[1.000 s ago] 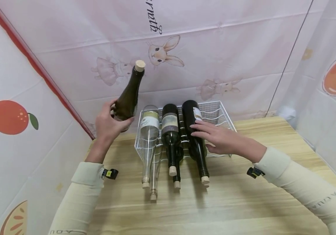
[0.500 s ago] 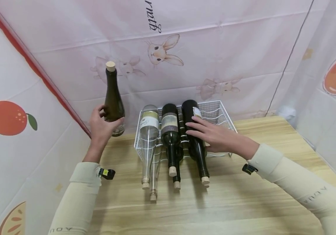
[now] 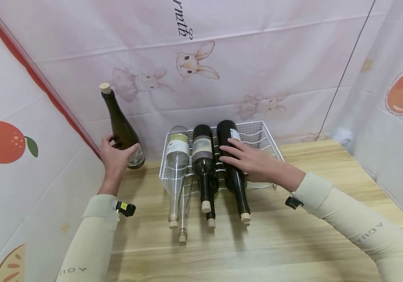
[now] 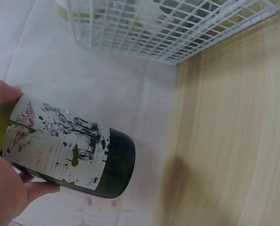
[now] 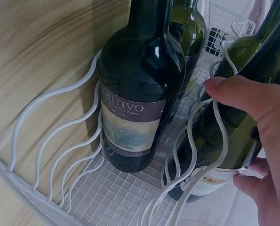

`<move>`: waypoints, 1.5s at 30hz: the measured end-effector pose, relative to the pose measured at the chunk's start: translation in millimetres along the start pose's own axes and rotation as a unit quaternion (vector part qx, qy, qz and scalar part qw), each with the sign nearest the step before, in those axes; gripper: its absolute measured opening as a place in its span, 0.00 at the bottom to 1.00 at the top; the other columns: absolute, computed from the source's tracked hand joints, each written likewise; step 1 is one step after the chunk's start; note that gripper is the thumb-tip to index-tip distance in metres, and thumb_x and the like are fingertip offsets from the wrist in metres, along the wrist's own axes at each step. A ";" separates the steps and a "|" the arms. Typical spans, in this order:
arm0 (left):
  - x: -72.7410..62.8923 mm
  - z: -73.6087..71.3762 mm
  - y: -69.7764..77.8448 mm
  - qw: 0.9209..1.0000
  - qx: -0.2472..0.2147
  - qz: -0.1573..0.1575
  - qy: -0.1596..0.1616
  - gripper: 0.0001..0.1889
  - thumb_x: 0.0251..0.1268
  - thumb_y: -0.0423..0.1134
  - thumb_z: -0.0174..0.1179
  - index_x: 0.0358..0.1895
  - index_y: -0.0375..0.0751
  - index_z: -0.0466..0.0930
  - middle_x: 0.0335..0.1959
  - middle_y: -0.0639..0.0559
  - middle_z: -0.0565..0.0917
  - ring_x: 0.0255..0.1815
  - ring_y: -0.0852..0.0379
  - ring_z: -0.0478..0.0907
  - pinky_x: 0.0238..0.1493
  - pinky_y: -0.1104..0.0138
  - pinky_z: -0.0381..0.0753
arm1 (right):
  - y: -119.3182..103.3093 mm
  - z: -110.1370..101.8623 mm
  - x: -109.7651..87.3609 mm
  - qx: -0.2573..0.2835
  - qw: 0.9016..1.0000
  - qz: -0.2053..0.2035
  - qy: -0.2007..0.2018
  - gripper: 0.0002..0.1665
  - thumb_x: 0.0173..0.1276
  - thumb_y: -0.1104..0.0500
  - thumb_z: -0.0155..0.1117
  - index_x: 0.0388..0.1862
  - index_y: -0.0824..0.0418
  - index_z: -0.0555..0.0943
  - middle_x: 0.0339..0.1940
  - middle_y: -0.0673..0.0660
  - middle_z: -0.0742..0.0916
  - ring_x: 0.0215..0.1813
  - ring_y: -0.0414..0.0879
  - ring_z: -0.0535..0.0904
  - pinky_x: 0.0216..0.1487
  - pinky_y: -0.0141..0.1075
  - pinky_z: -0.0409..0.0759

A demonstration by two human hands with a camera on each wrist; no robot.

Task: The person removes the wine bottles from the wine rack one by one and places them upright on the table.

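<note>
My left hand (image 3: 115, 158) holds a dark green wine bottle (image 3: 121, 127) by its lower body, left of the rack. Cork up and tilted left, the bottle hangs off the table; its worn white label (image 4: 60, 141) faces the left wrist camera. On the white wire rack (image 3: 273, 145), my right hand (image 3: 259, 162) rests its extended fingers across a dark corked bottle (image 3: 236, 184), the thumb along that bottle's side. A labelled dark bottle (image 3: 202, 150) and a clear bottle (image 3: 178, 172) lie beside it. More corked bottles lie under these, mostly hidden.
The rack stands on a wooden table (image 3: 201, 258) near the back cloth wall (image 3: 275, 58). Wavy wires (image 5: 67, 127) divide its inside, with a bottle (image 5: 130, 122) between them. Cork necks jut toward the table's front. A printed curtain (image 3: 4, 196) hangs close on the left.
My left hand has carried its bottle left, away from the rack, and the neck has swung from leaning right to leaning left. My right hand has slid slightly left over its bottle.
</note>
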State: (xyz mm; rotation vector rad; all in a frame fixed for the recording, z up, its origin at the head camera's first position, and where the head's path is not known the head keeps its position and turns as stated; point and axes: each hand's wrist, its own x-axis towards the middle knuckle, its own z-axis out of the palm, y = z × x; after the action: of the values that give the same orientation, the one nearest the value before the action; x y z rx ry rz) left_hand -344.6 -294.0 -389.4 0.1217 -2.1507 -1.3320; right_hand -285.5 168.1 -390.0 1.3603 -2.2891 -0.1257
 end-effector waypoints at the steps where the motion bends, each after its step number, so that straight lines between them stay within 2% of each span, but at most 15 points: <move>1: 1.1 -0.4 -3.0 1.000 0.000 -0.008 0.004 0.47 0.49 0.47 0.82 0.71 0.41 0.65 0.69 0.43 0.75 0.64 0.46 0.77 0.68 0.51 0.79 | -0.4 0.1 0.2 -0.008 1.000 -0.003 0.002 0.49 0.49 0.71 0.74 0.75 0.58 0.73 0.78 0.65 0.73 0.80 0.69 0.66 0.73 0.55 0.78; 9: 7.7 0.1 -26.4 0.998 -0.014 -0.063 0.004 0.47 0.52 0.48 0.80 0.73 0.47 0.62 0.72 0.44 0.71 0.68 0.49 0.74 0.71 0.52 0.78 | -3.4 1.8 -1.6 -0.048 0.998 -0.011 0.024 0.43 0.53 0.69 0.75 0.72 0.58 0.76 0.75 0.66 0.77 0.77 0.69 0.70 0.73 0.56 0.77; 14: 11.6 0.2 -37.9 0.996 -0.032 -0.084 0.021 0.46 0.51 0.44 0.80 0.72 0.47 0.62 0.72 0.44 0.72 0.69 0.50 0.73 0.73 0.53 0.76 | -3.4 2.6 -0.5 -0.054 0.998 -0.014 0.036 0.40 0.55 0.70 0.73 0.70 0.59 0.77 0.74 0.66 0.78 0.76 0.69 0.71 0.74 0.56 0.76; 18: 12.4 -3.0 -44.7 0.995 -0.033 -0.091 0.033 0.45 0.50 0.42 0.81 0.71 0.46 0.64 0.71 0.43 0.73 0.70 0.50 0.73 0.74 0.53 0.75 | -3.8 3.8 0.3 -0.060 0.997 -0.017 0.037 0.41 0.54 0.69 0.73 0.70 0.59 0.77 0.74 0.66 0.78 0.76 0.69 0.71 0.75 0.56 0.76; 23: 13.8 -7.4 -50.3 0.994 -0.026 -0.099 0.031 0.46 0.52 0.43 0.80 0.73 0.45 0.63 0.73 0.43 0.72 0.71 0.50 0.72 0.75 0.53 0.74 | -5.1 4.3 1.3 -0.067 0.997 -0.014 0.029 0.42 0.52 0.68 0.73 0.70 0.59 0.77 0.74 0.66 0.77 0.76 0.69 0.71 0.74 0.56 0.76; 30: 13.1 -13.8 -56.7 0.993 -0.020 -0.110 0.032 0.48 0.54 0.44 0.79 0.76 0.47 0.60 0.75 0.43 0.69 0.73 0.50 0.70 0.78 0.53 0.72 | -5.7 4.1 2.9 -0.079 0.996 -0.014 0.026 0.40 0.54 0.67 0.71 0.70 0.59 0.77 0.74 0.66 0.77 0.76 0.70 0.71 0.72 0.55 0.78; 35: 11.6 -15.5 -61.1 0.993 -0.014 -0.113 0.032 0.48 0.54 0.44 0.79 0.76 0.47 0.59 0.75 0.43 0.69 0.74 0.50 0.69 0.78 0.53 0.71 | -5.5 4.6 2.5 -0.087 0.996 -0.016 0.029 0.40 0.53 0.67 0.72 0.69 0.60 0.77 0.73 0.67 0.78 0.75 0.70 0.72 0.70 0.54 0.80; 45: 14.2 -20.3 -67.5 0.990 -0.008 -0.134 0.043 0.49 0.52 0.45 0.79 0.76 0.47 0.59 0.75 0.43 0.69 0.73 0.50 0.70 0.77 0.54 0.71 | -6.4 3.6 3.1 -0.082 0.995 -0.022 0.043 0.36 0.56 0.67 0.68 0.67 0.62 0.77 0.71 0.68 0.79 0.74 0.71 0.73 0.73 0.57 0.77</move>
State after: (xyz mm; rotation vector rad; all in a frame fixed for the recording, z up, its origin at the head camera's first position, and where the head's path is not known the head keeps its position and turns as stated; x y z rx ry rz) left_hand -360.7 -348.5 -433.4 0.4689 -2.1054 -1.4622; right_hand -283.2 161.8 -394.1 1.3063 -2.1283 -0.2578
